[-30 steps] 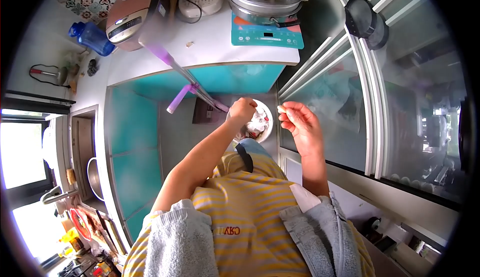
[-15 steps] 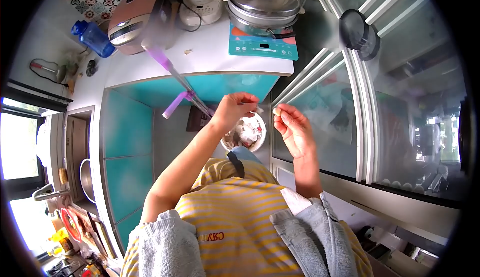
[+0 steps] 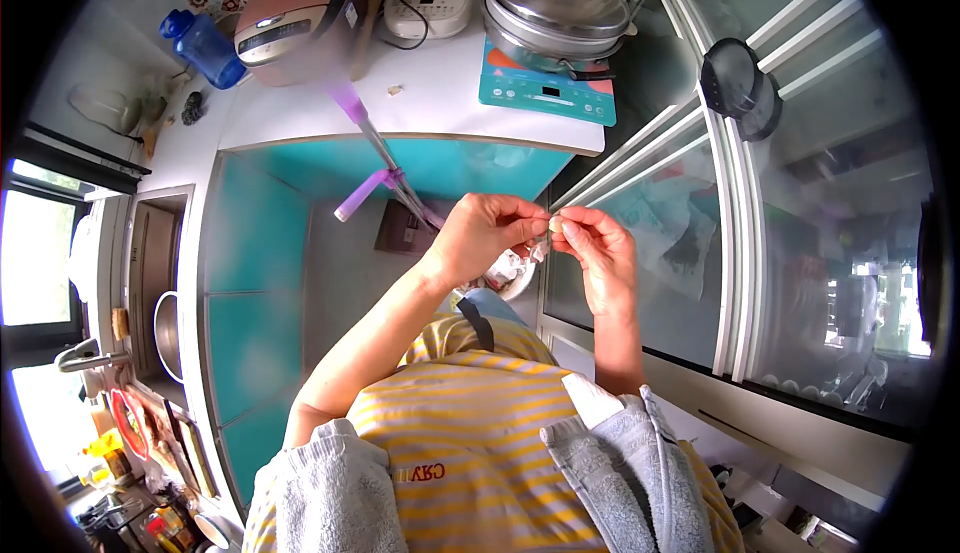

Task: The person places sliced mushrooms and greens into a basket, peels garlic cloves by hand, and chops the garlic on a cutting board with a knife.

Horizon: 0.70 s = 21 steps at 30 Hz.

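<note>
In front of my body, both hands meet over a white bin [image 3: 522,286] holding crumpled white and reddish waste. Between the thumb and fingers of my right hand [image 3: 603,253] is a small pale piece [image 3: 556,224] that looks like a garlic clove. My left hand [image 3: 487,240] is closed in a pinch, its fingertips touching the same piece. A whitish scrap [image 3: 540,251] shows just below the fingertips. My hands and forearm cover much of the bin.
A purple-and-metal pole [image 3: 380,158] leans against the counter [image 3: 430,113]. On that counter are a pink rice cooker [image 3: 300,13], a blue bottle [image 3: 205,50] and a lidded pan [image 3: 555,3] on a teal induction cooker [image 3: 545,101]. Glass sliding doors [image 3: 650,253] stand close at right.
My hands, apart half a second ago, have come together at the fingertips. The left hand moved right, covering more of the bin. The view has shifted slightly.
</note>
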{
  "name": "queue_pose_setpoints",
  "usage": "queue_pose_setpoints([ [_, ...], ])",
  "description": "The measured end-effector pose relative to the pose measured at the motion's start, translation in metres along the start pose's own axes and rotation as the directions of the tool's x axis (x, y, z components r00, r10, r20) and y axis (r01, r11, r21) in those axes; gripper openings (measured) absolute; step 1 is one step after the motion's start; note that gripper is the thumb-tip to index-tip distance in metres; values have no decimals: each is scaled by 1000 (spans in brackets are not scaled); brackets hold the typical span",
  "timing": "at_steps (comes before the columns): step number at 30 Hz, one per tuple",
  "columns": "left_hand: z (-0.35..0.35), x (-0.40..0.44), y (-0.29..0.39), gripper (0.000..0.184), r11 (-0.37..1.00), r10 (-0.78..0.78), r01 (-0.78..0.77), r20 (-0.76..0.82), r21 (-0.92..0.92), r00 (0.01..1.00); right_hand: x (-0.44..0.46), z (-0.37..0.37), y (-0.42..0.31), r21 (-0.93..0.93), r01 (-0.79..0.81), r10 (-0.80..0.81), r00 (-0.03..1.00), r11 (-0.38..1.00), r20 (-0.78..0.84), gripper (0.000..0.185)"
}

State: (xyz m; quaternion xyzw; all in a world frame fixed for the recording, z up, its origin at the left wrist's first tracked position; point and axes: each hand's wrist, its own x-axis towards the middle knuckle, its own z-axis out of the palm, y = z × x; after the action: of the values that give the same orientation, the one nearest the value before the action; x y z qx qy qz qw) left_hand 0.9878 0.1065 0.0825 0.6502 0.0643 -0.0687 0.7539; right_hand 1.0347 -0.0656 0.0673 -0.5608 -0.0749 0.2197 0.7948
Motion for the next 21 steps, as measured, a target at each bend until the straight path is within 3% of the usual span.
queue_pose_setpoints([
  [5,11,-9,14,15,986,65,-53,-71,158,995,-1,5,-8,-18,23,-23,1000,1000,-11,16],
  [8,18,-10,9,14,961,194,-165,-114,222,974,-1,4,-8,40,-22,22,999,999,24,17],
  [11,21,-13,18,15,992,107,-111,-74,-60,992,1,0,-8,248,-122,100,990,961,98,19],
  [12,21,-13,20,17,995,72,-76,-65,-60,995,1,-2,-8,331,-160,124,984,930,127,20],
  [15,18,-15,21,19,998,-6,3,-46,-64,999,-3,0,-11,279,-149,118,985,948,128,23],
  [18,17,-15,20,19,996,-14,10,-41,-90,999,-8,9,-18,-1,-32,32,996,999,86,24],
  [21,18,-15,20,18,989,-9,5,-24,-151,1000,-9,6,-21,89,-96,87,991,991,102,24],
])
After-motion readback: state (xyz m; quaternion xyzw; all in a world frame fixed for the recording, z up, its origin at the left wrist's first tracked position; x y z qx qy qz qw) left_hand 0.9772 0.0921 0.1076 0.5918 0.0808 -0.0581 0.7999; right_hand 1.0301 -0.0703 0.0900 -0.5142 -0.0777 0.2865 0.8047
